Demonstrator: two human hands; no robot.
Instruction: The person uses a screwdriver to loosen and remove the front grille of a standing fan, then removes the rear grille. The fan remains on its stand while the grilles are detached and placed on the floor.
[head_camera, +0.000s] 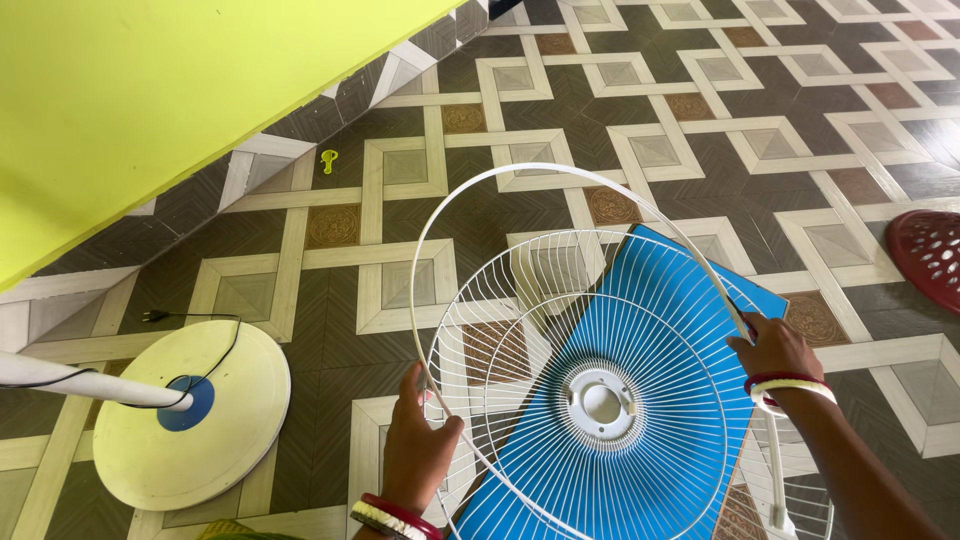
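**Both hands on the rim ring, grille dead centre between them**

Your left hand (418, 440) is closed around the white plastic rim ring (520, 172) on its near left side, thumb hooked over. Your right hand (775, 348) pinches the same ring on the right, fingers curled on it. The ring arcs up and away from you, its far edge lifted above the floor. Between your hands, just below the ring, lies the white wire fan grille (600, 400), round hub facing up, resting on a blue board (690, 270); it sits about evenly between both hands. Off to your left stands the round cream fan base (215, 420) with its white pole (80, 383) and black cord (195, 318). Farther out, a small yellow piece (329, 158) lies on the tiled floor (700, 90), and a red stool edge (928, 255) shows at right.
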